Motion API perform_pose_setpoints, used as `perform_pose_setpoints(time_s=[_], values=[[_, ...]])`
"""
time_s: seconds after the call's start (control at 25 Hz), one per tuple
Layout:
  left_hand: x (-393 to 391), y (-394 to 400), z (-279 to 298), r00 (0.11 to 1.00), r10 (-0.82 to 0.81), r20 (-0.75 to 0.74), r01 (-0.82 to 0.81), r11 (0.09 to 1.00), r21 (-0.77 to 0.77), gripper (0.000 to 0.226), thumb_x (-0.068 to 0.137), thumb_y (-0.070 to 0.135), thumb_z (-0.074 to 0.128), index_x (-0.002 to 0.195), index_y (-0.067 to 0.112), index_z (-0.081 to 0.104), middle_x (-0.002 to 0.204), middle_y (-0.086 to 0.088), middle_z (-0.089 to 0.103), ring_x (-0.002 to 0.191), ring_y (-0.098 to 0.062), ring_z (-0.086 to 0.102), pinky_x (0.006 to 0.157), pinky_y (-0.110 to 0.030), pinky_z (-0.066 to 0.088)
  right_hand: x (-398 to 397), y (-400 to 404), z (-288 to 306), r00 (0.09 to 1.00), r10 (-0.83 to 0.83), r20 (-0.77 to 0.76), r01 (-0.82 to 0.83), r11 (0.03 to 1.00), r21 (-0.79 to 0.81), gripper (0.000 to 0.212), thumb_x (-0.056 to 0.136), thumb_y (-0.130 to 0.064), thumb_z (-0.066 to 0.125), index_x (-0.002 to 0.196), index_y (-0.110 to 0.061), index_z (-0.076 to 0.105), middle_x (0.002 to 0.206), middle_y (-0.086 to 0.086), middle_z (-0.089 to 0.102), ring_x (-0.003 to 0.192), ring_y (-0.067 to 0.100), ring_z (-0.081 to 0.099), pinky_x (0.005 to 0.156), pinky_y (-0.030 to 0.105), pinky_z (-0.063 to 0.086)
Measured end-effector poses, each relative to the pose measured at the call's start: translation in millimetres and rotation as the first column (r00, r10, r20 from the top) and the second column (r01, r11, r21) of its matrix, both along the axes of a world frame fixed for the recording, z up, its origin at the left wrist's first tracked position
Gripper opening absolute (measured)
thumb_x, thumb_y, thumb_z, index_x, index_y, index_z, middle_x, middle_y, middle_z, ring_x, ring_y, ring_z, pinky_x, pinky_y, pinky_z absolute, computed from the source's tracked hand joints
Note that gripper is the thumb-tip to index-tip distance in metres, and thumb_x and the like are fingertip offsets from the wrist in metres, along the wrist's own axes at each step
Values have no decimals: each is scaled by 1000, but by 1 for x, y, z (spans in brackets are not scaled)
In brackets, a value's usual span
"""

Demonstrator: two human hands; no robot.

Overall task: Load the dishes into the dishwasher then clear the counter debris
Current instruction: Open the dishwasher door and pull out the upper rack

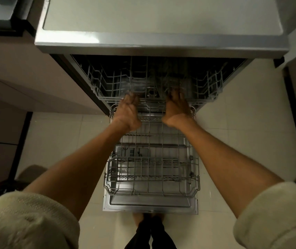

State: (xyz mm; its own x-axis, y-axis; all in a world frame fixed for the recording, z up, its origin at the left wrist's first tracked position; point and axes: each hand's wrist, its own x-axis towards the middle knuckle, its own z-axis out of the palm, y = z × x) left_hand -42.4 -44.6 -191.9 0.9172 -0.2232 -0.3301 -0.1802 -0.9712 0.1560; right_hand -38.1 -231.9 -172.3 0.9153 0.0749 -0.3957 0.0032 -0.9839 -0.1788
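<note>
Both hands grip the front rail of the grey wire upper rack [154, 97], left hand [128, 112] and right hand [176, 108] with fingers curled over it. Nearer, the gridded wire lower rack [151, 169] sits on the open steel dishwasher door [150, 203], under the smooth pale counter [161, 15].

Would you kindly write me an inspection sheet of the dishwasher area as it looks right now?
Surface: steel counter above the dishwasher, nothing seen on the visible part.
Job's things: upper rack partly out, no dishes seen in it; lower rack fully out over the open door, no dishes seen in it.
Clutter: nothing seen.
Hands: left hand and right hand both at the upper rack's front edge, fingers curled over its wires.
Cables: nothing seen.
Surroundings: pale tiled floor, cabinets at left, the person's feet below the door.
</note>
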Motion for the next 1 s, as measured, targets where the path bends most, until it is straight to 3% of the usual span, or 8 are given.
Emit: perform_pose_setpoints(time_s=[0.2, 0.36, 0.68, 1.0], values=[[-62, 10, -2, 994, 55, -96, -65, 992, -105, 103, 79, 16, 68, 159, 15, 4, 167, -6, 1, 153, -26, -1, 126, -39, 2, -59, -4, -7, 1000, 21, -1, -21, 999, 34, 90, 81, -29, 75, 154, -9, 27, 154, 13, 31, 141, 32, 28, 118, 38, 30], [-98, 6, 7, 984, 116, -135, -133, 984, -122, 102, 83, 18, 72, 159, 16, 5, 167, -6, 0, 153, -25, -3, 120, -31, -7, -97, -3, -3, 999, 16, -44, -12, 996, 88, 96, 82, -27, 76, 158, -8, 21, 160, 12, 30, 147, 31, 24, 122, 37, 24], [-133, -4, 28, 976, 86, -200, -114, 984, -136, 98, 84, 22, 70, 159, 15, 6, 167, -9, 2, 153, -26, -1, 124, -36, 0, -125, -12, 19, 989, -28, -148, 43, 994, 97, 88, 84, -21, 73, 157, -9, 24, 156, 10, 32, 144, 28, 28, 118, 36, 30], [-134, -1, 34, 977, 60, -203, -94, 983, -161, 97, 84, 22, 72, 159, 13, 12, 166, -9, 9, 153, -26, 4, 123, -36, 3, -129, -6, 20, 992, -25, -121, 32, 998, 52, 83, 83, -20, 73, 153, -7, 32, 149, 11, 38, 136, 29, 35, 113, 36, 35]])
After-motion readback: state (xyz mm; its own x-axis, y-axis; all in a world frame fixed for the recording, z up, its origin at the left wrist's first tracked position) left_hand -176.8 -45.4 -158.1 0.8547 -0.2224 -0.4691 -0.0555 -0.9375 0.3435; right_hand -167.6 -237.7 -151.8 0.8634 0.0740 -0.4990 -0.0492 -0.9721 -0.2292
